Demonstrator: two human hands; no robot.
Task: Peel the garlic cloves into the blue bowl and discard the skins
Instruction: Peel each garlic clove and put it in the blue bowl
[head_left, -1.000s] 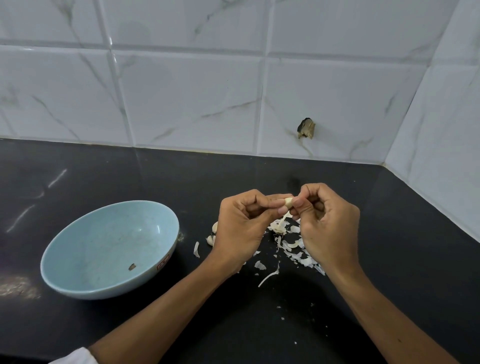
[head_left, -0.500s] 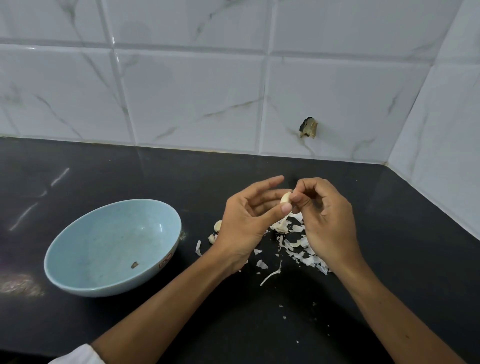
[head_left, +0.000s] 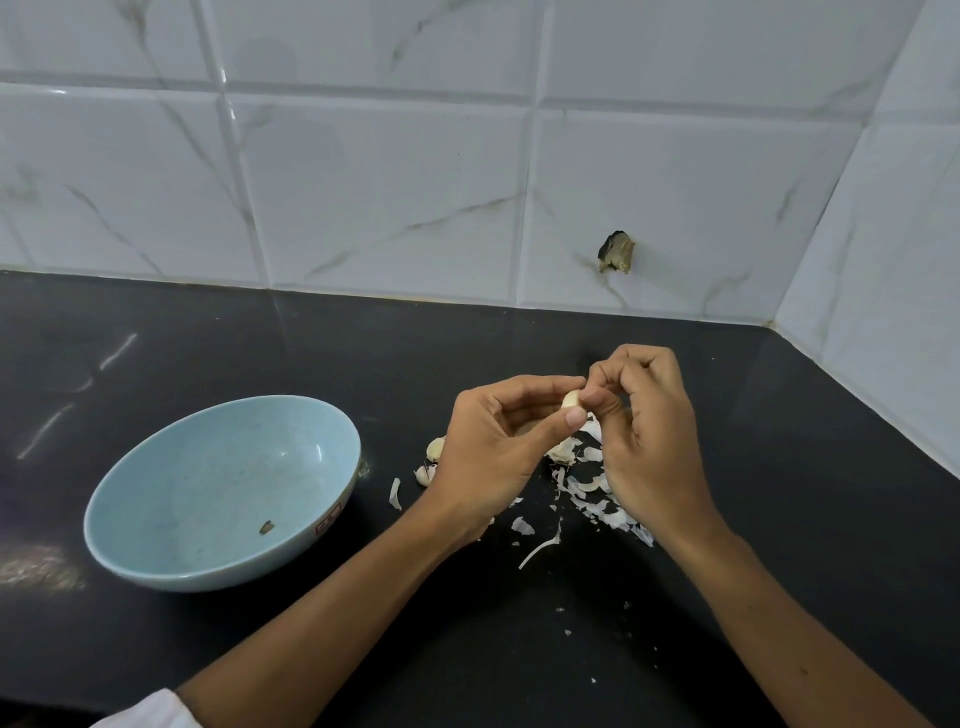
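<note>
My left hand (head_left: 493, 447) pinches a small pale garlic clove (head_left: 570, 400) between thumb and fingertips, held above the counter. My right hand (head_left: 647, 436) has its curled fingertips on the clove's right end. Below both hands lies a scatter of white garlic skins (head_left: 597, 499) on the black counter. Two unpeeled cloves (head_left: 434, 457) lie just left of my left hand. The light blue bowl (head_left: 156, 551) stands to the left; it holds only a small brown scrap (head_left: 266, 527).
The black countertop (head_left: 519, 649) runs back to a white tiled wall (head_left: 389, 182), which turns a corner at the right. A chipped hole (head_left: 616, 253) marks the tile behind my hands. A white sleeve (head_left: 145, 714) shows at the bottom left.
The strip of skin hanging from the clove a second ago has come off. My left fingers opened briefly and now curl around the clove again. Both hands sit slightly higher.
</note>
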